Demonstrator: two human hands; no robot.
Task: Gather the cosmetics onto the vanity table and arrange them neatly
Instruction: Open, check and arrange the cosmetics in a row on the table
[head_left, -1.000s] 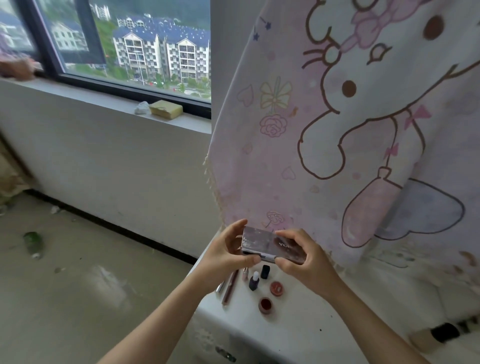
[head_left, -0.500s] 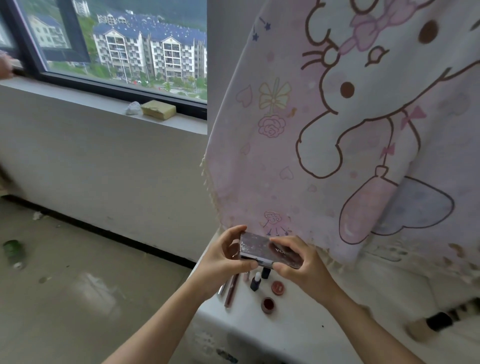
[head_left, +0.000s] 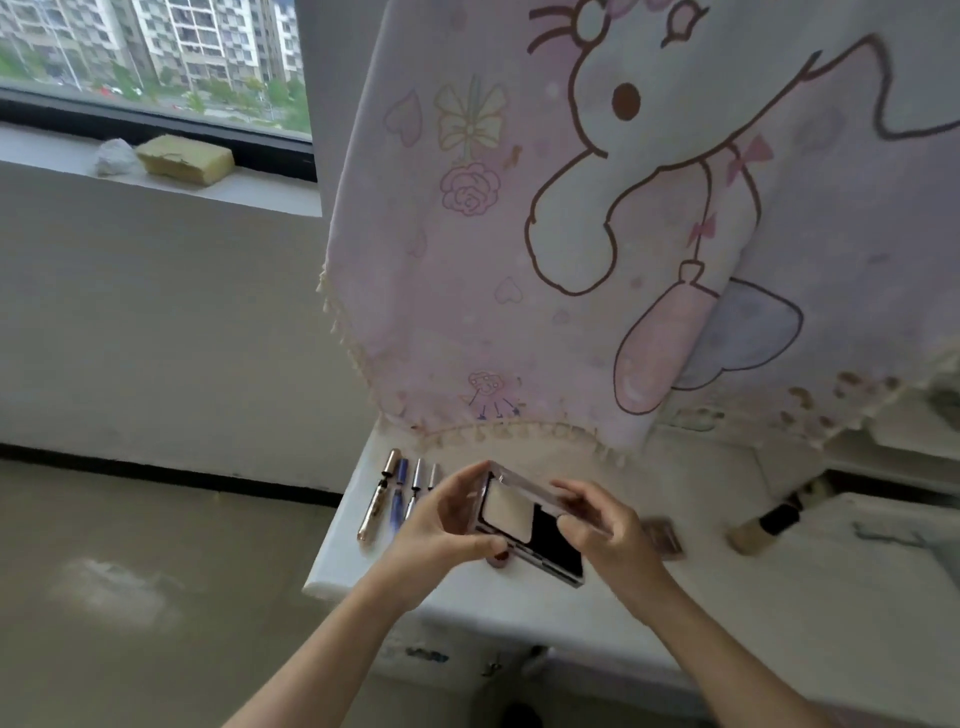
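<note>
In the head view, an opened makeup palette (head_left: 506, 512) is held above the vanity table (head_left: 753, 613), gripped by curled fingers of the left hand (head_left: 447, 527) at 9 o'clock and the right hand (head_left: 610, 543) at 3 o'clock. Cosmetic pencils (head_left: 399, 493) lie at its 10 o'clock.

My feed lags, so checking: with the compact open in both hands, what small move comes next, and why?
Probably fold the compact shut: both the left hand and right hand hold it open above the vanity table, and it would sit neater closed beside the lined-up pencils.
</note>
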